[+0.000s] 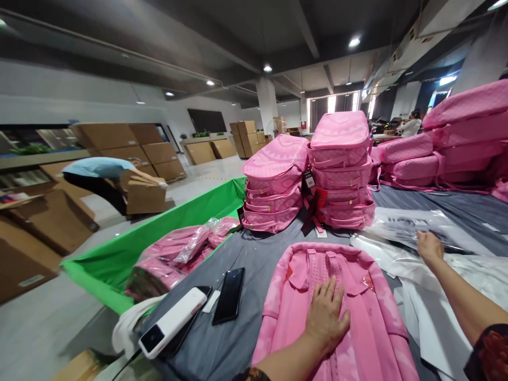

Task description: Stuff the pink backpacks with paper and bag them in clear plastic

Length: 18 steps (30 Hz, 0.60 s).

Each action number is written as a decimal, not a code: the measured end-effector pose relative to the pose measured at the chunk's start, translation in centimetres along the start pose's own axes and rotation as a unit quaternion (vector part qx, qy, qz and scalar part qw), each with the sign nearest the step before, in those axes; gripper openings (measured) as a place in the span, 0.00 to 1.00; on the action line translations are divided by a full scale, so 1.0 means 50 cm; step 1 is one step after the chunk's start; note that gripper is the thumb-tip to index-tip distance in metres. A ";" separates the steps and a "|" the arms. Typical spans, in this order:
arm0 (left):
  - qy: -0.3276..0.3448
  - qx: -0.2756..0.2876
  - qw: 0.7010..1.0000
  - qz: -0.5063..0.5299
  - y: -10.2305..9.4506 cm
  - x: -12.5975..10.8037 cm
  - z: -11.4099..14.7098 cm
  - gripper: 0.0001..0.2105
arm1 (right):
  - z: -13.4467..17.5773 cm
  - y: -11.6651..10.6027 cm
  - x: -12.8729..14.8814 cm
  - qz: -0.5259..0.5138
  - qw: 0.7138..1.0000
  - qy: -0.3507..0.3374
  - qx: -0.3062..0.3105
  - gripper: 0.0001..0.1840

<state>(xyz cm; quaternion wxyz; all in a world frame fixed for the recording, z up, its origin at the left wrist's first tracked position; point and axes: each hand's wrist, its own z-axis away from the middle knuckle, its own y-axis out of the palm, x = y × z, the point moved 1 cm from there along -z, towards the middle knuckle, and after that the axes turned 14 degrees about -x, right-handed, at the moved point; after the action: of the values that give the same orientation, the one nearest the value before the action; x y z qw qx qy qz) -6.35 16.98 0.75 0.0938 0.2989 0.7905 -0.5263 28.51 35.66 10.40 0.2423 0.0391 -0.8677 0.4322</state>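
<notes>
A pink backpack [363,323] lies on the grey-covered table in front of me, its shoulder straps facing up. My left hand [327,317] rests flat on it with the fingers stretched out, just below the top of the straps. To the right, my right hand [431,247] has its fingers closed on the edge of a clear plastic bag [402,219] with dark print. That bag lies on top of more white and clear bags [474,278]. The tips of the right fingers are partly hidden.
Two stacks of pink backpacks [273,182] [341,169] stand behind, with more pink backpacks [464,137] at right. A black phone [229,295] and white power bank [173,323] lie left. A green-walled bin [159,227] holds wrapped pink bags. Beyond, a person [101,172] bends over a carton [146,197].
</notes>
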 end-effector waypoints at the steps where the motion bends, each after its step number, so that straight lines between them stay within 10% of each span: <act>1: 0.004 -0.004 1.000 0.001 0.001 0.000 0.000 0.30 | 0.003 -0.028 0.019 -0.014 1.000 -0.013 0.001 0.18; 11: 0.003 -0.045 0.984 0.173 -0.067 -0.044 -0.013 0.20 | 0.309 -0.244 0.271 -0.253 0.937 -0.229 0.081 0.26; 18: -0.253 -0.093 0.774 0.573 -0.167 -0.121 0.092 0.24 | 0.589 -0.259 0.321 -0.339 0.911 -0.207 0.110 0.30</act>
<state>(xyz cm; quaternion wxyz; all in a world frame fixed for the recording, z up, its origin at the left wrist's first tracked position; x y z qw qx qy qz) -7.02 8.38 8.08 0.6022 0.5426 0.4652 -0.3557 6.61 7.22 12.20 0.1835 0.4460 -0.7797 0.3993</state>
